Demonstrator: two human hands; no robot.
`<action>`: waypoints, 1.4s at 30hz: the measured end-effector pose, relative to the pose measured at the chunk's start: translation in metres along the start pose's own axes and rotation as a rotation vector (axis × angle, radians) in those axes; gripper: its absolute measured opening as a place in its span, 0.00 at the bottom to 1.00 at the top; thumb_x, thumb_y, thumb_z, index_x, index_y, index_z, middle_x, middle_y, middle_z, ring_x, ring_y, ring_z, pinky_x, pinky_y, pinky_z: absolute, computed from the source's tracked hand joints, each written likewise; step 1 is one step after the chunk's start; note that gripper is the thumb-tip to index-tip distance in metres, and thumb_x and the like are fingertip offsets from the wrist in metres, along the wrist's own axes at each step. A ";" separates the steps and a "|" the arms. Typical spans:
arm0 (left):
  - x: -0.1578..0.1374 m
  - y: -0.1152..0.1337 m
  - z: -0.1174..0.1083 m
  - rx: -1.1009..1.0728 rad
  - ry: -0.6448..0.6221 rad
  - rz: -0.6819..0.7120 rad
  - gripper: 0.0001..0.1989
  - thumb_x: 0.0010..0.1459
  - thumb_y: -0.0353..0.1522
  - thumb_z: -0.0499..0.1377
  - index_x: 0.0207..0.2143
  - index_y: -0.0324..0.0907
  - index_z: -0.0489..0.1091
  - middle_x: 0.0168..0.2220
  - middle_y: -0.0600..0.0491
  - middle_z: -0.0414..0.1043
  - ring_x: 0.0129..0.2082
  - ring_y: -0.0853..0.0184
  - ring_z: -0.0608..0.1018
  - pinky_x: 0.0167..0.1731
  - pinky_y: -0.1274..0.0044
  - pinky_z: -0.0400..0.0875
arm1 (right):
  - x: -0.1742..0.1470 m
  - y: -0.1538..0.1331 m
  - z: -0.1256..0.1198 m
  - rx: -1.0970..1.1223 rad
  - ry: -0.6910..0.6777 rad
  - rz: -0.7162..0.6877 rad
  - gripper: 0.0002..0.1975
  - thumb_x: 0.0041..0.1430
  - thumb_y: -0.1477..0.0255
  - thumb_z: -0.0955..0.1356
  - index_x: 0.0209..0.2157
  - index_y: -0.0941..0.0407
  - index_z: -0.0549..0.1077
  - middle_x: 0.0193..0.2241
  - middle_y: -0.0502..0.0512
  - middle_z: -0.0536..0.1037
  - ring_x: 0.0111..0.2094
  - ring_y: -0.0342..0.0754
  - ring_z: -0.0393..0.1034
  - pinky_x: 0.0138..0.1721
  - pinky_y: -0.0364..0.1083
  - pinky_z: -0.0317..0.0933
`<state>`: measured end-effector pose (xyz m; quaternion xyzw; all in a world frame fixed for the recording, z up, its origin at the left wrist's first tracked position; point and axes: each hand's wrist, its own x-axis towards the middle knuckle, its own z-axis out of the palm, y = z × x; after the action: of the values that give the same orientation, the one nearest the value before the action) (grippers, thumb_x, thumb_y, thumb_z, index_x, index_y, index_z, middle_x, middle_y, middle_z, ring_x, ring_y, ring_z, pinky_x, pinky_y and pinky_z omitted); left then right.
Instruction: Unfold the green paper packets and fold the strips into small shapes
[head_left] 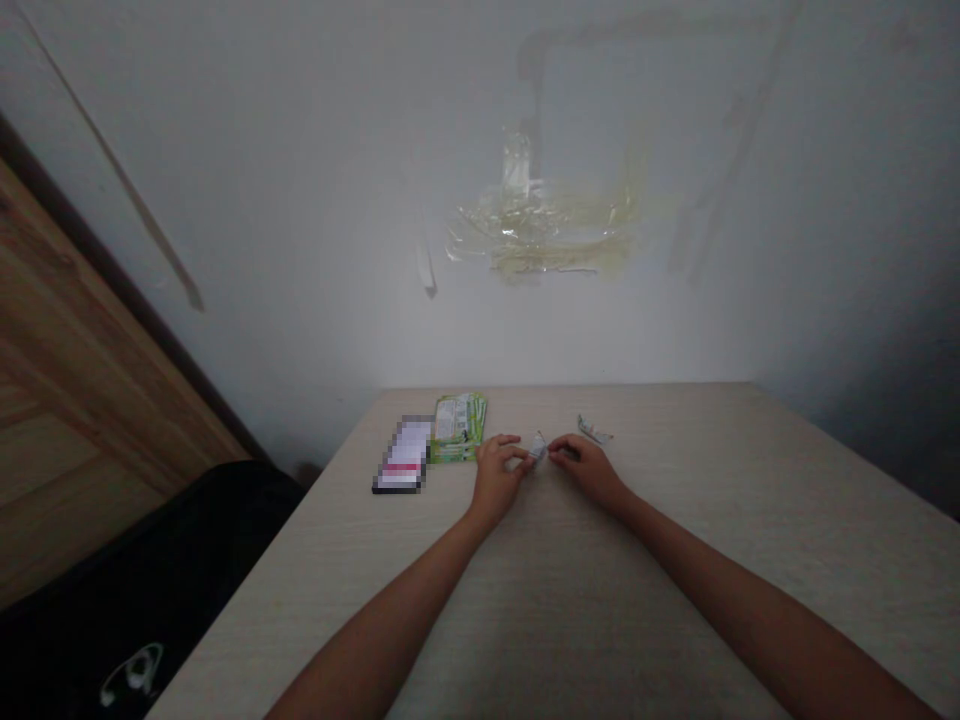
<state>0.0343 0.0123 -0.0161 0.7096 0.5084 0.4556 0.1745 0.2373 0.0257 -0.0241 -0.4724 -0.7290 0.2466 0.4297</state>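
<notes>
Over the middle of the table, a small, pale folded piece of paper sits between my two hands. My left hand pinches its left side between thumb and finger, with the other fingers bent above. From the right, my right hand has its fingertips pressed together at the paper's edge. What it is folded from is too small to tell. Just beyond my right hand lies another small folded piece, whitish with greenish marks. A stack of green printed packets lies beside the fingers of my left hand.
A phone, blurred into blocks, lies left of the packets. The pale wooden table meets a wall with peeling tape. At the left are a black bag-like thing and a wooden panel.
</notes>
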 end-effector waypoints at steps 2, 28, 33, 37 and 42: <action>0.000 0.000 -0.002 0.000 0.016 0.007 0.02 0.52 0.32 0.66 0.31 0.45 0.78 0.45 0.51 0.75 0.51 0.62 0.73 0.56 0.64 0.61 | 0.001 0.003 -0.006 -0.109 0.097 -0.038 0.09 0.58 0.66 0.66 0.38 0.55 0.74 0.39 0.57 0.77 0.43 0.53 0.69 0.49 0.53 0.60; 0.001 0.001 -0.003 -0.057 0.029 -0.113 0.09 0.54 0.39 0.61 0.32 0.45 0.78 0.40 0.51 0.80 0.47 0.61 0.77 0.56 0.64 0.59 | 0.005 0.032 -0.031 -0.546 0.184 0.041 0.14 0.63 0.63 0.64 0.39 0.57 0.76 0.38 0.63 0.76 0.43 0.57 0.67 0.45 0.52 0.59; 0.000 0.004 -0.005 -0.039 0.036 -0.082 0.09 0.56 0.39 0.60 0.32 0.44 0.76 0.37 0.52 0.79 0.43 0.62 0.77 0.53 0.66 0.62 | 0.004 0.022 -0.027 -0.422 0.188 0.017 0.15 0.61 0.61 0.65 0.43 0.57 0.72 0.39 0.61 0.76 0.42 0.55 0.68 0.44 0.51 0.61; -0.001 0.006 -0.009 -0.004 0.104 -0.060 0.09 0.58 0.38 0.59 0.34 0.44 0.75 0.37 0.52 0.78 0.44 0.62 0.75 0.51 0.67 0.63 | 0.004 0.016 -0.023 -0.306 0.082 -0.116 0.13 0.61 0.64 0.66 0.44 0.56 0.72 0.42 0.60 0.76 0.45 0.54 0.68 0.48 0.52 0.61; 0.000 0.008 -0.014 0.009 0.166 -0.053 0.07 0.59 0.37 0.58 0.34 0.44 0.74 0.37 0.52 0.77 0.44 0.62 0.75 0.51 0.67 0.64 | 0.002 0.006 -0.022 -0.198 -0.023 -0.212 0.12 0.62 0.63 0.66 0.44 0.54 0.74 0.43 0.60 0.76 0.47 0.54 0.68 0.51 0.53 0.60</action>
<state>0.0275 0.0062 -0.0027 0.6564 0.5419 0.5059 0.1403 0.2586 0.0294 -0.0162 -0.4299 -0.8004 0.1324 0.3961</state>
